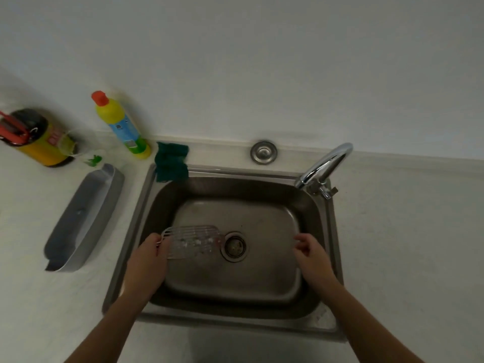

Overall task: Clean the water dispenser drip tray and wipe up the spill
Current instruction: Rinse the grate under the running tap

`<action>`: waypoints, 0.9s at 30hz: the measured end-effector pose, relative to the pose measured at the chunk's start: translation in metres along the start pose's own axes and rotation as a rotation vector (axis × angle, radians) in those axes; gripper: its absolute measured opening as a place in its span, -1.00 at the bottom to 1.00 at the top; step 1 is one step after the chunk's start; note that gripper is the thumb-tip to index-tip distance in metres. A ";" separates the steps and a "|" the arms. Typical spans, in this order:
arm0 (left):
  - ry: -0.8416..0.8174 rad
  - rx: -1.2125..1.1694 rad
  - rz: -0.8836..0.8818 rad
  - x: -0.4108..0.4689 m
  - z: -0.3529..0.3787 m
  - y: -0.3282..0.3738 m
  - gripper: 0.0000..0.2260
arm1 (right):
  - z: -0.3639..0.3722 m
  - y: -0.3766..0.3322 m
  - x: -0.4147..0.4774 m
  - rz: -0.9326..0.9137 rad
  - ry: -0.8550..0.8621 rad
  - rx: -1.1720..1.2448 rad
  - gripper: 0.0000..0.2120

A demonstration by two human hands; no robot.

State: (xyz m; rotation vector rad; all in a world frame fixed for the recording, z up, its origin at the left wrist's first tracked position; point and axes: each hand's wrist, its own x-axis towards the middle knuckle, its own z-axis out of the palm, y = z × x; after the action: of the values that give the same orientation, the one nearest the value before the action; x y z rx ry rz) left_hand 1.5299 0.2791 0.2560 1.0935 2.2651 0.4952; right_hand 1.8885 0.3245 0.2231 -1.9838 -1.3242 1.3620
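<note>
grate [193, 242] over sink [235, 187], left hand [150, 255] pinching its left end | right hand [310, 251] loose, empty | tray [86, 213] on counter [26, 231] beside sink | grate looks light, stiff, probably slippery imo; grab an edge

Tray [83, 221] lies left of sink [146, 195], grate [193, 242] inside.

Identified as a kitchen by a steel sink [222, 319] recessed in the worktop [406, 231], a tap [324, 166] at the sink's far right corner, a detergent bottle [123, 127] at the worktop's back edge and a scouring pad [171, 162] over the sink's far left corner.
</note>
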 end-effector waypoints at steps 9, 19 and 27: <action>0.023 0.010 0.054 -0.029 -0.004 -0.007 -0.77 | -0.001 0.026 -0.029 -0.073 0.002 -0.129 -0.71; -0.312 -0.495 0.101 -0.051 -0.037 -0.012 -0.73 | 0.022 -0.023 -0.038 -0.645 -0.075 -0.699 0.09; -0.365 -0.625 0.109 -0.029 -0.062 -0.051 -0.70 | 0.041 -0.066 -0.044 -0.802 -0.135 -0.805 0.00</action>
State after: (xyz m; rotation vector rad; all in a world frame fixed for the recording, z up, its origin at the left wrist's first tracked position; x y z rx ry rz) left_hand 1.4750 0.2203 0.2853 0.8891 1.5778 0.8911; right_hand 1.8179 0.3108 0.2754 -1.4009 -2.6319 0.6070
